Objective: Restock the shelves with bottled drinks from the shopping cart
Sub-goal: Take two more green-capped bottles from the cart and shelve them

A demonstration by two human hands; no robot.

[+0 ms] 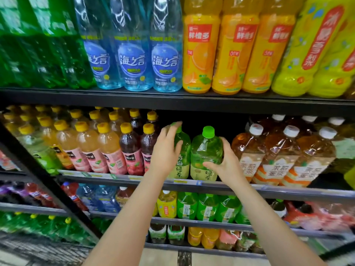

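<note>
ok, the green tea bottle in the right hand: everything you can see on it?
The green tea bottle is clear plastic holding pale green liquid, with a bright green screw cap and a yellow-green label with dark characters on its lower half. It stands about upright at the front edge of the middle shelf, in a gap between a matching bottle on its left and white-capped amber tea bottles on its right. The right hand grips its right side, fingers curled round the body.
</note>
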